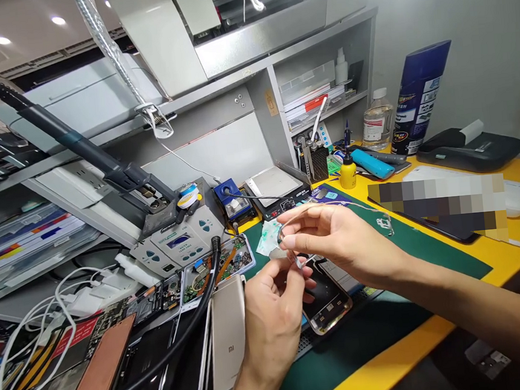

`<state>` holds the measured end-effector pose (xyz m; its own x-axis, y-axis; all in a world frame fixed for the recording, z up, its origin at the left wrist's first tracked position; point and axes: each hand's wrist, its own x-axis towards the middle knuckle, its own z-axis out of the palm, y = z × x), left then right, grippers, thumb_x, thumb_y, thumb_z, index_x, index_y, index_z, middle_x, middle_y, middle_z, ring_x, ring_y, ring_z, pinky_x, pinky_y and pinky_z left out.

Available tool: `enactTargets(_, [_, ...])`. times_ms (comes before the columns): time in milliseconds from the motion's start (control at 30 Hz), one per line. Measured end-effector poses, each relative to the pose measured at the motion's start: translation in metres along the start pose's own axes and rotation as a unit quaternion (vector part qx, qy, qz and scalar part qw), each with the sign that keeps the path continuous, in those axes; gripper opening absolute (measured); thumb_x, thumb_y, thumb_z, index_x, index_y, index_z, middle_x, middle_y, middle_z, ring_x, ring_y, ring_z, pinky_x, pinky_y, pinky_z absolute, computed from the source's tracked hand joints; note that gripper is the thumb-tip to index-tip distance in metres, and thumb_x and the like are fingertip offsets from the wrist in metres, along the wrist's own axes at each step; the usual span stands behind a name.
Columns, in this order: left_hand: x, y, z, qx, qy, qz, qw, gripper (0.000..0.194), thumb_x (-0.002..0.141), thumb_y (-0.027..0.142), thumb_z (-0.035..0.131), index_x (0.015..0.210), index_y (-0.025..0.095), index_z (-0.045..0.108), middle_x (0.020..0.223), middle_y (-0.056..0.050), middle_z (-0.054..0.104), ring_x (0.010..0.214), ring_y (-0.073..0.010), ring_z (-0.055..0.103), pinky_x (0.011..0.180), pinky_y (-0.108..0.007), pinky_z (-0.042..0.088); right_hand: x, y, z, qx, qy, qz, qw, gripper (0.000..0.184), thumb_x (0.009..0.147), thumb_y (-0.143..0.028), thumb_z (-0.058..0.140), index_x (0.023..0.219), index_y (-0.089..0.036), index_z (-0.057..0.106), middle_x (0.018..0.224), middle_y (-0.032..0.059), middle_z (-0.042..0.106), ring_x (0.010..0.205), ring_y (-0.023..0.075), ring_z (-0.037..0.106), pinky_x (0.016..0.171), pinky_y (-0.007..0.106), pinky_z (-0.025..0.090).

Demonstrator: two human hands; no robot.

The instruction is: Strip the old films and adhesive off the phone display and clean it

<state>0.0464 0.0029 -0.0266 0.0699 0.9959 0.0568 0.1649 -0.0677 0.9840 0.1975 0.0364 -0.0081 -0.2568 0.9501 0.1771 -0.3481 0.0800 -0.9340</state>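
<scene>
My left hand (pixel 274 309) is closed in a pinch on a small pale strip (pixel 299 263) that sticks up between thumb and fingers. Just above it, my right hand (pixel 332 243) has thumb and index finger pressed together near a small dark, shiny bit (pixel 280 235), too small to name. A thin cord runs back over the right hand's knuckles. Under both hands a phone's black inner panel (pixel 326 301) lies with its bottom edge toward me, partly hidden by the left fingers. A white-and-green tissue (pixel 268 237) lies behind the fingertips.
A green mat (pixel 456 250) covers the yellow desk (pixel 376 373). To the left are phones, a gold phone back (pixel 229 337), a black hose (pixel 194 331) and a parts tray (pixel 247 260). A hot-air station (pixel 180 244), heating plate (pixel 275 187) and yellow bottle (pixel 348 172) stand behind.
</scene>
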Motion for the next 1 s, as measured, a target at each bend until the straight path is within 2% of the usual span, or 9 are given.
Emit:
enactTargets(200, [-0.002, 0.001, -0.003, 0.023, 0.014, 0.01, 1.0, 0.026, 0.091, 0.039, 0.064, 0.092, 0.015, 0.074, 0.079, -0.005, 0.075, 0.064, -0.0159, 0.068, 0.059, -0.022, 0.056, 0.001, -0.001, -0.006, -0.065, -0.077, -0.013, 0.995, 0.034, 0.088, -0.031, 0.074, 0.116, -0.019, 0.06, 0.081, -0.0011, 0.068, 0.064, 0.0143, 0.062, 0.065, 0.031, 0.053])
enactTargets(300, [-0.003, 0.002, -0.003, 0.025, 0.021, 0.016, 0.999, 0.027, 0.091, 0.038, 0.063, 0.092, 0.014, 0.075, 0.081, -0.006, 0.075, 0.066, -0.0163, 0.069, 0.059, -0.022, 0.056, 0.0, -0.003, -0.006, -0.139, -0.092, -0.035, 0.985, 0.03, 0.09, -0.034, 0.071, 0.114, -0.018, 0.061, 0.079, -0.0005, 0.07, 0.066, 0.0155, 0.064, 0.067, 0.031, 0.053])
enactTargets(400, [-0.003, 0.004, -0.005, 0.017, 0.03, 0.021, 0.999, 0.026, 0.09, 0.037, 0.064, 0.091, 0.014, 0.075, 0.079, -0.006, 0.075, 0.064, -0.0165, 0.069, 0.058, -0.022, 0.056, -0.001, -0.008, -0.006, -0.282, -0.073, -0.09, 0.952, 0.014, 0.092, -0.03, 0.067, 0.096, -0.017, 0.069, 0.084, 0.0022, 0.073, 0.078, 0.017, 0.067, 0.074, 0.03, 0.052])
enactTargets(500, [-0.002, 0.007, -0.008, 0.006, 0.047, 0.027, 0.999, 0.025, 0.088, 0.037, 0.066, 0.089, 0.013, 0.074, 0.073, -0.005, 0.075, 0.062, -0.0168, 0.069, 0.057, -0.022, 0.055, -0.002, -0.013, -0.006, -0.373, -0.079, -0.111, 0.918, 0.016, 0.094, -0.028, 0.064, 0.086, -0.017, 0.072, 0.087, 0.0016, 0.075, 0.082, 0.0168, 0.067, 0.075, 0.028, 0.05])
enactTargets(633, [0.0, 0.008, -0.012, -0.003, 0.056, 0.043, 0.998, 0.02, 0.088, 0.033, 0.066, 0.086, 0.014, 0.074, 0.07, -0.004, 0.074, 0.062, -0.0175, 0.069, 0.058, -0.023, 0.055, -0.003, -0.014, -0.007, -0.331, -0.105, -0.108, 0.931, 0.014, 0.093, -0.028, 0.067, 0.093, -0.017, 0.075, 0.09, 0.0009, 0.077, 0.085, 0.0162, 0.069, 0.075, 0.025, 0.051])
enactTargets(833, [-0.001, 0.008, -0.014, -0.012, 0.041, 0.047, 0.998, 0.02, 0.087, 0.032, 0.065, 0.087, 0.014, 0.073, 0.071, -0.005, 0.074, 0.062, -0.0189, 0.069, 0.058, -0.025, 0.057, -0.002, -0.015, -0.007, -0.306, -0.098, -0.128, 0.938, 0.016, 0.088, -0.031, 0.074, 0.086, -0.015, 0.075, 0.086, 0.0025, 0.075, 0.082, 0.0164, 0.068, 0.077, 0.025, 0.051])
enactTargets(1000, [-0.003, 0.008, -0.015, 0.001, 0.016, 0.061, 0.998, 0.022, 0.091, 0.035, 0.062, 0.087, 0.015, 0.072, 0.074, -0.005, 0.075, 0.065, -0.0188, 0.071, 0.059, -0.024, 0.055, -0.002, -0.016, -0.009, -0.265, -0.122, -0.093, 0.952, 0.017, 0.089, -0.031, 0.073, 0.083, -0.015, 0.072, 0.081, 0.0017, 0.071, 0.076, 0.0151, 0.065, 0.07, 0.025, 0.051])
